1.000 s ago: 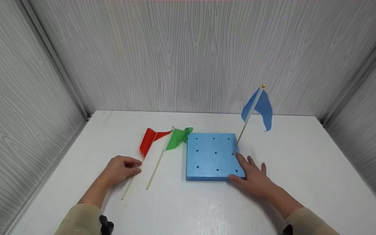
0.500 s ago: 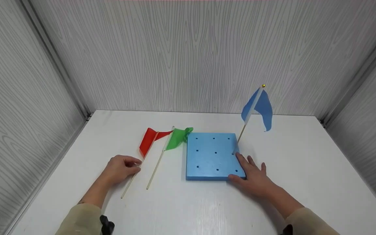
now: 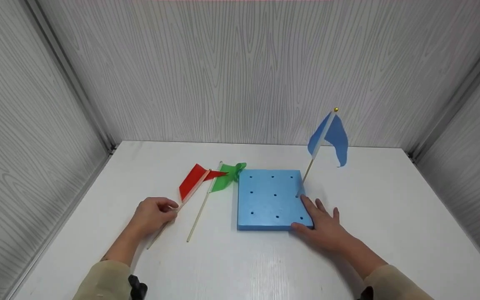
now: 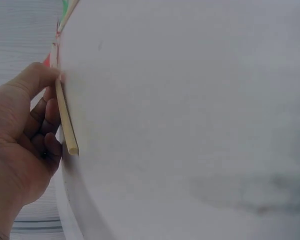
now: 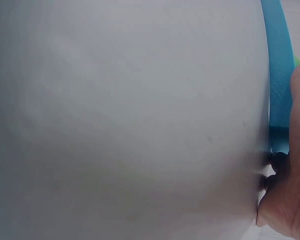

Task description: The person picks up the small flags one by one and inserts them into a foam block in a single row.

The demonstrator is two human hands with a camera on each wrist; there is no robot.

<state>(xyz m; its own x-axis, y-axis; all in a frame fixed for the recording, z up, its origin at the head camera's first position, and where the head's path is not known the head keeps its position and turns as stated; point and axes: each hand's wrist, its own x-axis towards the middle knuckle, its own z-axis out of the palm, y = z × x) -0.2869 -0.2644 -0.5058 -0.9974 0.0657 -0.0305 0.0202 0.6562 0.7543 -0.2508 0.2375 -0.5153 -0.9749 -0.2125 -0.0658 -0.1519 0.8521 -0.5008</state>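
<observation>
Head view shows me a red cloth flag [image 3: 191, 182] on a thin pale stick, left of centre, its pointed end overlapping a green cloth flag [image 3: 222, 182] on a similar stick. Green cloth meets the upper left corner of a flat light-blue square block [image 3: 263, 204] with small holes, so room there is tight. Lower down, white tabletop [image 3: 231, 266] separates sticks from block and runs to the bottom of the frame; its far edge meets a grey wood-grain wall [image 3: 240, 75]. At lower left, the left hand [image 3: 152, 215] pinches the red flag's stick below the cloth; I can't tell whether the free end touches the tabletop. Well apart from that flag, the right hand [image 3: 325, 230] rests, fingers spread, on the block's lower right corner. Just beyond its fingertips, a blue cloth flag [image 3: 336, 139] leans from a hole.
</observation>
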